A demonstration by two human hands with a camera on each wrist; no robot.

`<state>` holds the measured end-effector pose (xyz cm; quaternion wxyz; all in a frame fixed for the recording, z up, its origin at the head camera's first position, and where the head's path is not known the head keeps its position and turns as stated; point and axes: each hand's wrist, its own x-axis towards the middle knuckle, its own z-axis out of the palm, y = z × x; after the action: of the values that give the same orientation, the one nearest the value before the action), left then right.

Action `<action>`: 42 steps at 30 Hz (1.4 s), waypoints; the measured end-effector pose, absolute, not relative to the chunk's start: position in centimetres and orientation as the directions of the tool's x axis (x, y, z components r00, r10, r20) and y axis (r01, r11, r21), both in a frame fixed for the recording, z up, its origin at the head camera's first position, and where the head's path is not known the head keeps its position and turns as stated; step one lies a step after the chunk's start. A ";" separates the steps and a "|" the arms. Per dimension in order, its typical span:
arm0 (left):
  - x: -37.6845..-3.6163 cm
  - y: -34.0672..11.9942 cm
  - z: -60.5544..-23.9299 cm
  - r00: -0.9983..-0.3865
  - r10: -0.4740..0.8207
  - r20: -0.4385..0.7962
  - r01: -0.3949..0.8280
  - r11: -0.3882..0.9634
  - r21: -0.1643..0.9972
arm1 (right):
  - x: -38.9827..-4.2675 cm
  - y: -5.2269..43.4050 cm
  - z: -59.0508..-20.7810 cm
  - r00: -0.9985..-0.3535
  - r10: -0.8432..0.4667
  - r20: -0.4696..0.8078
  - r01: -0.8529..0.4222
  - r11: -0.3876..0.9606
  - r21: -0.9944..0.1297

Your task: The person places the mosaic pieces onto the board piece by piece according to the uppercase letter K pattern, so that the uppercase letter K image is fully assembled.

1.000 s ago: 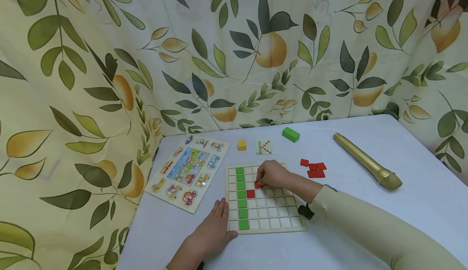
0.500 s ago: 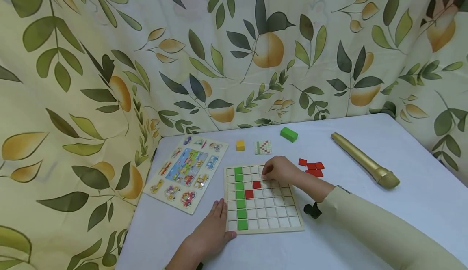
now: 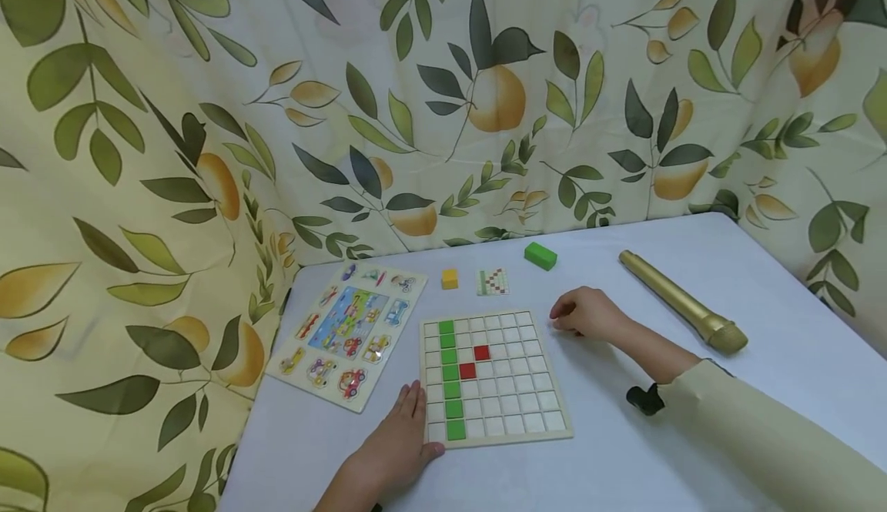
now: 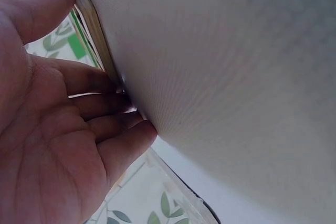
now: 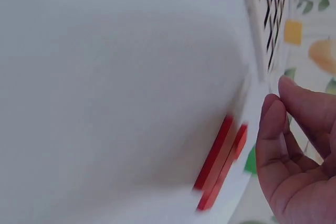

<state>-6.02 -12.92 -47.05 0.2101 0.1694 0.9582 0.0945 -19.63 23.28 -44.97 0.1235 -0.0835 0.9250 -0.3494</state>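
A square wooden grid board [image 3: 493, 377] lies flat on the white table [image 3: 693, 281]. Flat red tiles [image 5: 220, 163] lie loose on the table just right of the board, one overlapping another.

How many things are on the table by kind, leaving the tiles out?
Puzzle boards: 2, the grid board and the vehicle puzzle
Blocks: 2, the yellow cube and the green block
Pattern card: 1
Gold microphone: 1
Total: 6

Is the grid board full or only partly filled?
Partly filled: the grid board shows a column of green tiles and two red tiles; the other cells are empty.
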 end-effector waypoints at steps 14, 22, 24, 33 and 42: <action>-5.7 -12.8 -46.6 -0.853 0.373 -0.365 0.298 0.922 0.246 | -18.1 29.4 -45.8 -0.972 -0.156 -0.175 -0.017 0.792 -0.610; -5.7 -12.9 -46.6 -0.851 0.370 -0.373 0.286 0.922 0.261 | -17.6 29.8 -46.3 -0.976 -0.135 -0.171 -0.007 0.804 -0.595; -5.8 -12.9 -46.7 -0.849 0.368 -0.378 0.283 0.923 0.262 | -17.7 29.7 -46.4 -0.976 -0.126 -0.179 0.005 0.807 -0.591; -6.0 -12.9 -46.9 -0.850 0.360 -0.384 0.272 0.925 0.265 | -17.8 29.3 -46.2 -0.977 -0.118 -0.179 0.012 0.804 -0.595; -5.8 -13.0 -46.4 -0.847 0.380 -0.372 0.295 0.918 0.264 | -17.9 29.4 -45.8 -0.974 -0.154 -0.164 -0.017 0.777 -0.629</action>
<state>-5.82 -13.05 -46.44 0.2131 0.1766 0.9558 0.0988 -17.91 29.35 -45.80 0.1036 -0.0456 0.9369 -0.3308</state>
